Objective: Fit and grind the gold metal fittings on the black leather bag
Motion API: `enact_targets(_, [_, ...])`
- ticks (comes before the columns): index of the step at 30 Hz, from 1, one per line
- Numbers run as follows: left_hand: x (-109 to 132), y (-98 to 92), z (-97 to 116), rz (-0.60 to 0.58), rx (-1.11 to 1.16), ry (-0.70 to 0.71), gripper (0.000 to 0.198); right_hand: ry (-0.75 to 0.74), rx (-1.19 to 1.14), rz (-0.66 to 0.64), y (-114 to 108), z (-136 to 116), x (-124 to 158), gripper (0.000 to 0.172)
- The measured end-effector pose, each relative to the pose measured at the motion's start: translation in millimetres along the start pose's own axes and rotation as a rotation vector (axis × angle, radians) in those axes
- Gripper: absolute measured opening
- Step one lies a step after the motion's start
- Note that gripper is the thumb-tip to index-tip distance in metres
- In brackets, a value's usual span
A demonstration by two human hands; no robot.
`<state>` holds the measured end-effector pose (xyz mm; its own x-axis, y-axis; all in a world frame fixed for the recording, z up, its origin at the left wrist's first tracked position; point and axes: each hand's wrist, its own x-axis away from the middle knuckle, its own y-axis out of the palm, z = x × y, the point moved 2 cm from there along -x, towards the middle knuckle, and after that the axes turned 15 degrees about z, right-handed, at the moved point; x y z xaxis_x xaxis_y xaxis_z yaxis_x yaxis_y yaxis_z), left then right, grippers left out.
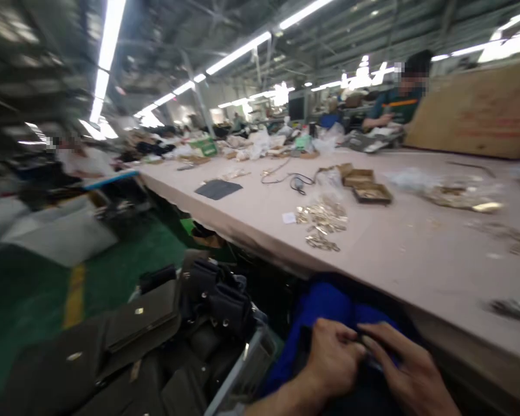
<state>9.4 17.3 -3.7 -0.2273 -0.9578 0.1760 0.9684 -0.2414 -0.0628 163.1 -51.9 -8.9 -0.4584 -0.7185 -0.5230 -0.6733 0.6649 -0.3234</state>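
Observation:
Over blue cloth (320, 309) at my lap, both hands work close together on a dark piece of material (302, 346), partly hidden by my fingers. My left hand (335, 355) is closed, its fingers curled and pinching at the piece. My right hand (409, 370) pinches it from the other side, thumb and forefinger nearly touching the left fingertips. Something small and shiny shows between the hands, too blurred to name. Beyond them, on the pale table, lies a pile of small gold-coloured metal fittings (323, 218).
Dark bags with metal clasps (145, 318) fill a grey crate (238, 367) at my left. The table edge runs just beyond my hands. Small open boxes (371, 193), a dark sheet (218, 189) and a large cardboard box (476, 110) are on the table; a person (398, 104) sits across.

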Motion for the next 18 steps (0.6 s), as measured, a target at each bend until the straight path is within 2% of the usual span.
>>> enact_targets(1, [2, 8.6, -3, -0.049, 0.039, -0.007, 0.016, 0.067, 0.018, -0.054, -4, -4, 2, 0.025])
enact_targets(3, [0, 15.9, -7, -0.13, 0.084, -0.053, 0.016, 0.154, 0.019, -0.08, -7, -9, 0, 0.026])
enact_targets(7, [-6, 11.5, -5, -0.271, 0.132, -0.103, 0.025, 0.26, -0.015, -0.077, -5, -12, -4, 0.026])
enact_targets(9, [-3, 8.8, -3, -0.263, 0.144, -0.106, 0.025, 0.286, -0.045, -0.072, -6, -13, -2, 0.025])
enact_targets(13, [2, 10.0, -5, -0.176, 0.136, -0.1, 0.024, 0.318, -0.119, -0.004, -7, -16, 1, 0.02])
enact_targets(18, [6, 10.7, -4, -0.159, 0.131, -0.078, 0.022, 0.264, -0.126, 0.026, -6, -23, -1, 0.014])
